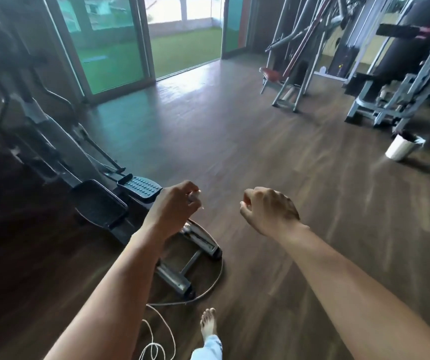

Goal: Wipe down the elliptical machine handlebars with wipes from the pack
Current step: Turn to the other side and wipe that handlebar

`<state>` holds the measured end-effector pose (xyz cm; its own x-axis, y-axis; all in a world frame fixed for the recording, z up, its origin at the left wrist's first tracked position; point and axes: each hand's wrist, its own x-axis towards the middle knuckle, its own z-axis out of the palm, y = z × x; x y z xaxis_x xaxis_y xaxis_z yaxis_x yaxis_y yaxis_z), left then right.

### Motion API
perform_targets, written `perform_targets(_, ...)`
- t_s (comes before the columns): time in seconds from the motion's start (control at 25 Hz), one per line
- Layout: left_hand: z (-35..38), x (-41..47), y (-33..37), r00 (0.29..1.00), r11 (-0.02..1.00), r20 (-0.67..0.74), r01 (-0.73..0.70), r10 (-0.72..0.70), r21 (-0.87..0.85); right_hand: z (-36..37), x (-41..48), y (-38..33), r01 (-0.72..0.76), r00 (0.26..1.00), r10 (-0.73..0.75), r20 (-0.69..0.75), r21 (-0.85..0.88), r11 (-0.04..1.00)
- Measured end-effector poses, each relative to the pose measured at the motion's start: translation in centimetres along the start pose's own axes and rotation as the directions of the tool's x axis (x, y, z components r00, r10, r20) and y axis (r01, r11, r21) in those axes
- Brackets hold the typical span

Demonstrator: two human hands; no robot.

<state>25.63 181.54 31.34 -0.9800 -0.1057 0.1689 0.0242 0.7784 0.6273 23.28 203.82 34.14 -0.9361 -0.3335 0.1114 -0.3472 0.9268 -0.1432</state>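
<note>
The dark elliptical machine (40,131) stands at the left, its pedals (141,187) near my left hand and its handlebars blurred in the upper left. My left hand (173,203) is closed around a small crumpled white wipe (194,196), held above the machine's rear base. My right hand (268,209) hovers beside it over the floor, fingers curled, with nothing visible in it. The pack of wipes is not in view.
A white bin with a dark liner (403,146) stands on the wooden floor at the right. Weight machines (380,81) fill the back right. A white cord (156,333) loops on the floor by my bare foot (208,323). Glass doors (130,40) are behind.
</note>
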Motion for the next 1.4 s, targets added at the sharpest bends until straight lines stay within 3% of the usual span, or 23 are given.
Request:
perform_targets(0.48, 1.9, 29.8, -4.0, 0.986, 0.992, -0.111, 0.121, -0.124, -0.029, 1.6, 32.9, 6.9, 0.148, 0.988, -0.149, 0.042, 0.039, 0.988)
perform_targets(0.68, 3.1, 40.5, -4.7, 0.965, 0.986, -0.206, 0.166, -0.162, 0.003, 3.1, 45.9, 10.7, 0.299, 0.954, -0.299, 0.008, 0.039, 0.954)
perform_targets(1.0, 4.9, 54.7, -2.5, 0.860, 0.943, -0.411, 0.332, -0.303, 0.000, 1.6, 66.7, 14.8, 0.626, 0.779, -0.627, 0.002, 0.054, 0.778)
perform_targets(1.4, 1.9, 67.8, -6.0, 0.717, 0.894, -0.599, 0.448, -0.355, 0.005, 3.6, 85.7, 8.3, 0.745, 0.654, -0.751, -0.091, 0.250, 0.618)
